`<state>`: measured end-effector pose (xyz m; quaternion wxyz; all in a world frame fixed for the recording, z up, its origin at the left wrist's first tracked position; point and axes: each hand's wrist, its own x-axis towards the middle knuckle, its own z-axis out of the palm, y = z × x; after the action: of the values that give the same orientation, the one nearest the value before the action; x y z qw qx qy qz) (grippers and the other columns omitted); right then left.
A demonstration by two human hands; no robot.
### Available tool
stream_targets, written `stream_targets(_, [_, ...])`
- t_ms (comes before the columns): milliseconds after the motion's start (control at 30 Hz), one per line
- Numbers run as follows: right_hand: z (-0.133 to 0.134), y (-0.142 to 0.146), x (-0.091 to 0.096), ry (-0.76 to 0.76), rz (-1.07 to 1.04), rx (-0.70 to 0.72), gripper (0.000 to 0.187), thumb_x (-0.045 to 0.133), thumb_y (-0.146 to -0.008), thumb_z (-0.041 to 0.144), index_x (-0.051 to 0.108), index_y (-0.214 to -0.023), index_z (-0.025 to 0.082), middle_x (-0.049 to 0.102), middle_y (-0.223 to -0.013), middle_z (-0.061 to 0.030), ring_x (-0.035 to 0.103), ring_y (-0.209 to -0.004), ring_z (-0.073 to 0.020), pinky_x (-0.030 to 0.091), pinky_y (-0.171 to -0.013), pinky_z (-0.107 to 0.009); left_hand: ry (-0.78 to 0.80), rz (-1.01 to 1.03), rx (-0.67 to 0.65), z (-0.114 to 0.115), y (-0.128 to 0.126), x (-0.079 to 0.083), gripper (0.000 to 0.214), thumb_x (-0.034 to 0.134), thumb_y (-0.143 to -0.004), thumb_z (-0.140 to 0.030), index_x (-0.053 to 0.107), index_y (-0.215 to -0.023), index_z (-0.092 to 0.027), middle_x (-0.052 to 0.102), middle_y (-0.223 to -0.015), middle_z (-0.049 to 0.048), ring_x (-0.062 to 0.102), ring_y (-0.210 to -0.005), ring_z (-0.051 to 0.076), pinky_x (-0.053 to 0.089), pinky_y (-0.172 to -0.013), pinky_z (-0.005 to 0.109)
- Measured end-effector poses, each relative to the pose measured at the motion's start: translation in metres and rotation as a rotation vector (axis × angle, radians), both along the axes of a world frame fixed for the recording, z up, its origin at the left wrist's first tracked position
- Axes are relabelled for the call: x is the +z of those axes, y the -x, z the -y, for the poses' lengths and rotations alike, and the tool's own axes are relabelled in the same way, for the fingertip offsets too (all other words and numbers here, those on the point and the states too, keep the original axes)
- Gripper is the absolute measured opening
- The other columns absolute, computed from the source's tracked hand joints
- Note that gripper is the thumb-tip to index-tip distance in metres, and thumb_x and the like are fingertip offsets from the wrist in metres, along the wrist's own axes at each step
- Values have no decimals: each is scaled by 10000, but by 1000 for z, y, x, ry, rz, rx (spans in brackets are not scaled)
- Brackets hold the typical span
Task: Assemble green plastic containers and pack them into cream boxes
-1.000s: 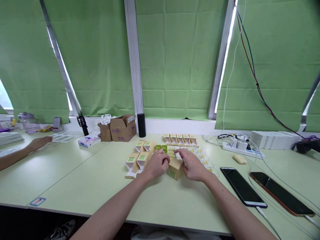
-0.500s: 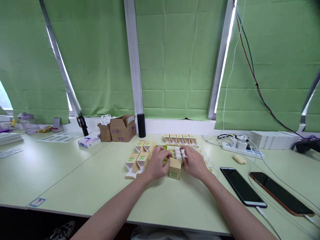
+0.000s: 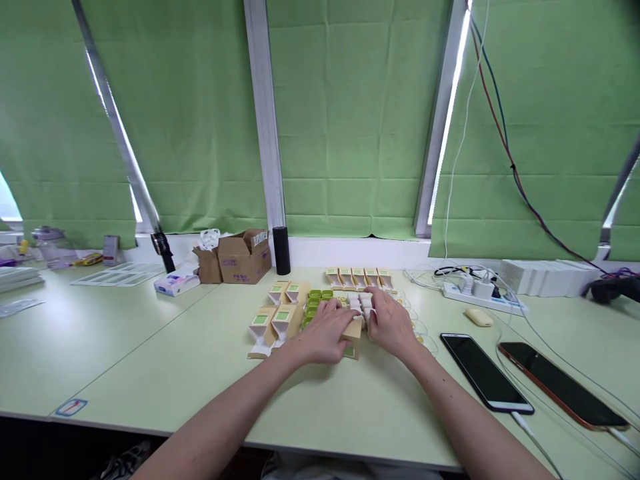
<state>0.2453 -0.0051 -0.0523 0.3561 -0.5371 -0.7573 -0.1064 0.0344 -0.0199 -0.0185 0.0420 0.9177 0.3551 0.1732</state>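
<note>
Brown box (image 3: 354, 343) on the table (image 3: 200, 367), just this side of the white pieces (image 3: 355, 302), and I've got my left hand (image 3: 327, 333) bent over its left part, my right hand (image 3: 389, 323) curled beside those pieces, though whether either one grips, I can't tell.

Daylight is filtering evenly through green blinds (image 3: 350, 133) at 12 o'clock and blazing white through a bare window gap (image 3: 9, 203) at 9 o'clock. The pale tabletop (image 3: 165, 387) is reflecting a soft sheen towards 8 o'clock, while darkness is swallowing the floor below. A faint shadow is falling beneath the left hand (image 3: 325, 335). Wide-angle distortion is tilting the outer window frames, 2 o'clock's corner is darkening, and tiny green containers (image 3: 313, 311) near centre are losing fine detail.
</note>
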Motion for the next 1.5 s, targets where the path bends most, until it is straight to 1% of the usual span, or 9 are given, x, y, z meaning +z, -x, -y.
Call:
stream_targets(100, [0,0,0,-16,-7,3,528,497,-820,64,494,-1330,201,693,-1059,-78,639,-904,-239,439,-732,-328,-3,6,4,-5,3,13,535,727,-741,-161,632,-1257,-269,664,-1079,86,524,-1081,325,413,-903,421])
stream_targets(200, [1,0,0,-19,-14,-3,557,505,-817,70,482,-1359,198,691,-1061,-84,635,-886,-240,441,-723,-330,-40,29,27,-22,9,32,476,706,-780,-182,653,-1244,-271,678,-1099,79,525,-1104,314,407,-919,407])
stream_targets(367, [3,2,1,0,-5,8,545,510,-839,88,477,-1372,197,688,-1040,-82,642,-906,-250,452,-739,-342,-146,-5,221,-80,22,67,482,648,-844,-240,617,-1324,-217,686,-1244,111,501,-1170,324,367,-987,428])
stream_targets(467, [4,3,1,-2,0,20,548,514,-840,86,477,-1376,195,690,-1095,-97,645,-943,-255,464,-770,-351,-179,-93,385,-118,25,73,515,636,-844,-233,589,-1356,-211,682,-1303,123,474,-1202,339,346,-994,435])
stream_targets(700, [7,5,2,-4,-4,46,553,514,-854,94,469,-1395,196,690,-1134,-107,652,-978,-261,475,-823,-364,-145,-167,530,-169,22,44,433,674,-815,-211,619,-1241,-156,700,-1225,174,467,-1202,357,317,-1018,465])
stream_targets(867, [9,8,2,1,0,58,543,515,-862,105,460,-1394,198,688,-1141,-107,654,-980,-264,473,-815,-369,-122,-208,586,-189,17,24,360,694,-837,-250,613,-1175,-156,703,-1190,176,464,-1191,344,313,-1013,451])
stream_targets(1167, [14,12,8,2,0,67,522,499,-879,112,458,-1394,192,692,-1120,-109,651,-971,-266,474,-813,-377,-84,-286,624,-210,18,0,282,675,-823,-153,640,-1102,-153,712,-1160,183,489,-1198,356,332,-1008,472])
stream_targets(1300, [16,13,10,9,3,64,513,499,-882,116,466,-1390,179,697,-1135,-117,656,-963,-268,481,-816,-386,-91,-304,626,-211,17,-4,331,659,-817,-115,635,-1147,-134,704,-1187,195,490,-1203,359,345,-1008,483])
stream_targets(1500, [17,14,9,15,8,65,496,504,-907,138,464,-1400,178,696,-1181,-114,662,-984,-257,493,-829,-378,-154,-324,575,-202,16,8,282,643,-822,-102,678,-1096,-157,705,-1213,170,467,-1251,336,354,-1066,472])
